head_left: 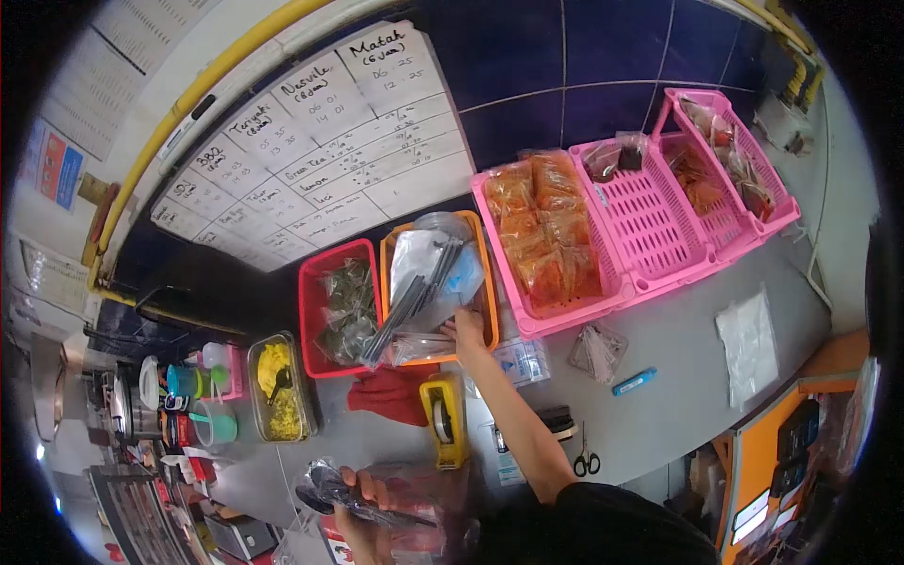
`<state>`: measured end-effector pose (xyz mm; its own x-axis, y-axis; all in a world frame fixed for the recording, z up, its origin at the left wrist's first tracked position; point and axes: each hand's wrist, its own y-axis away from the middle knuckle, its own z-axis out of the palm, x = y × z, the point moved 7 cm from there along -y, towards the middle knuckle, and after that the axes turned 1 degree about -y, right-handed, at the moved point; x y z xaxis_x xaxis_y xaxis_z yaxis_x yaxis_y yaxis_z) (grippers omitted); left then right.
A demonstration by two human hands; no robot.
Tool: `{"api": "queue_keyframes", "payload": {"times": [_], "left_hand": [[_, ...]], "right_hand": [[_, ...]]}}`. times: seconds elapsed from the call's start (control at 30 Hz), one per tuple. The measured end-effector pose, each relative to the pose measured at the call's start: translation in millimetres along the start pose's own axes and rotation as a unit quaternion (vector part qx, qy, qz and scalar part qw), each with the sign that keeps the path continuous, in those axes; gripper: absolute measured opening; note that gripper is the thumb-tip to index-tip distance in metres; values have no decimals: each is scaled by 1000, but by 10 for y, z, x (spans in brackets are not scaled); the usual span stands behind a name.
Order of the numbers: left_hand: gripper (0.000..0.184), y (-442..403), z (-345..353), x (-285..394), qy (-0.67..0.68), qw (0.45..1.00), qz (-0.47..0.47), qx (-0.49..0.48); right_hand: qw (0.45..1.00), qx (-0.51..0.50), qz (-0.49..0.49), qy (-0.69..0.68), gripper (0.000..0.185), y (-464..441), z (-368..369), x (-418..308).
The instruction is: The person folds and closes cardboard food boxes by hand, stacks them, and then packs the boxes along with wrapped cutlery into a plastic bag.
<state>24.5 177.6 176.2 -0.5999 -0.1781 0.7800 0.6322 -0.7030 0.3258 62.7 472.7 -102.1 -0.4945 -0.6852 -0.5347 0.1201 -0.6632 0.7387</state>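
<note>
My right hand [463, 331] reaches into the orange basket [492, 315], its fingers at the clear plastic packets near the front rim; what the fingertips hold, if anything, is hidden. Wrapped black utensils [411, 306] lie across that basket, over silvery and clear bags. Low in the view, my left hand [363, 504] is closed around black plastic spoons in clear wrap [325, 485]. A yellow tape dispenser [443, 421] and a red cloth [388, 395] sit between the two hands.
Left of the orange basket are a red basket [306, 320] of green packets and a tub of yellow food [275, 391]. Pink baskets [650, 226] stand at the back right. Scissors [586, 461], a blue marker [634, 381] and plastic bags [749, 348] lie on the grey counter [659, 424].
</note>
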Motion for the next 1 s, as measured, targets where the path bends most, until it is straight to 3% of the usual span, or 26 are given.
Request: {"api": "queue_keyframes", "payload": {"times": [0.03, 0.07, 0.13, 0.17, 0.23, 0.27, 0.3, 0.4, 0.5, 0.53, 0.63, 0.77, 0.83, 0.9, 0.97, 1.0], "left_hand": [[15, -5, 8, 3, -9, 1000, -2, -5], [15, 3, 18, 8, -11, 1000, -3, -10], [14, 18, -20, 44, -48, 999, -2, 12], [14, 7, -30, 52, -50, 999, -3, 11], [14, 13, -122, 72, -64, 997, 2, 50], [14, 38, -119, 70, -66, 996, -1, 53], [16, 48, -86, 79, -63, 997, 12, 50], [20, 46, -73, 126, -59, 997, 35, 40], [24, 89, -59, 151, -63, 997, 41, 30], [27, 94, -38, 159, -66, 997, 46, 22], [31, 125, -82, 151, -55, 997, 38, 44], [33, 152, -42, 133, -111, 991, 43, 62], [33, 133, -202, 40, -143, 984, 4, 106], [39, 67, -249, -1, -148, 986, 7, 78], [40, 22, -286, 20, -347, 933, 33, 91], [39, 8, -33, 99, -426, 900, 93, 6]], "right_hand": [[1000, 3, -1, -4, 26, -120, -9, 91], [988, -27, -75, 129, 28, -247, 71, 56], [913, -73, -216, 340, 40, -22, 310, -228], [914, -72, -215, 338, 40, 125, 301, -294], [724, -130, -392, 552, 43, 600, 514, -486], [717, -165, -325, 594, 45, 522, 521, -424], [718, -166, -324, 594, 45, 534, 514, -451], [618, -75, -270, 735, 51, 290, 485, -411], [640, -42, -318, 698, 47, -31, 438, -267], [587, -2, -347, 731, 50, -48, 485, -290], [564, -28, -344, 750, 48, -109, 465, -376], [640, -57, -333, 690, 51, 143, 357, -537], [645, -41, -343, 682, 49, 310, 275, -589], [599, -75, -487, 631, 40, 824, 229, -796], [642, -98, -557, 518, 26, 1588, 160, -1153], [656, -128, -572, 476, 23, 1994, 129, -1281]]}}
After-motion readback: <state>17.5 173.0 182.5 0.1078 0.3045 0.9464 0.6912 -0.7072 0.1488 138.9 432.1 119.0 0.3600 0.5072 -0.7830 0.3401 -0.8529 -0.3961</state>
